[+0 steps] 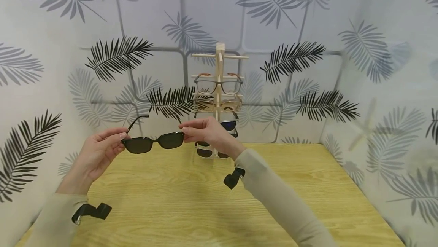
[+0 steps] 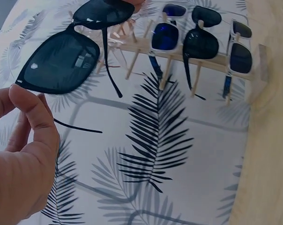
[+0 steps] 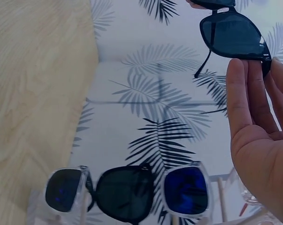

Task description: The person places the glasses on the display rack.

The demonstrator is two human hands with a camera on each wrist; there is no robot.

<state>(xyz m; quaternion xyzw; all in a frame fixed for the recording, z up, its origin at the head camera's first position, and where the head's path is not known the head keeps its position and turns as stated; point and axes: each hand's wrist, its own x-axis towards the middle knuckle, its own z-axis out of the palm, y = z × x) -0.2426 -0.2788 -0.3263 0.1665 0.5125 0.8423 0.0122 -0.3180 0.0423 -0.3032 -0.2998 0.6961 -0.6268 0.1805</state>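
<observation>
A pair of black sunglasses (image 1: 154,142) with dark lenses is held up in the air between both hands, its temples unfolded and pointing away. My left hand (image 1: 99,155) pinches the left hinge corner between thumb and fingers. At the other corner, my right hand (image 1: 207,133) grips the frame with thumb and fingertips. In the left wrist view the near lens (image 2: 62,63) rises above the left thumb. The right wrist view has the other lens (image 3: 235,35) just over the right fingers. Behind the right hand, a wooden glasses rack (image 1: 220,62) is partly hidden.
Several glasses hang on the rack, among them grey-framed eyeglasses (image 1: 218,86), amber-tinted ones (image 1: 230,105) and blue-lensed sunglasses (image 2: 165,36). The rack's top bar (image 1: 236,57) carries none. Under the hands lies a wood-grain table (image 1: 171,201), backed by a leaf-patterned wall covering (image 1: 273,18).
</observation>
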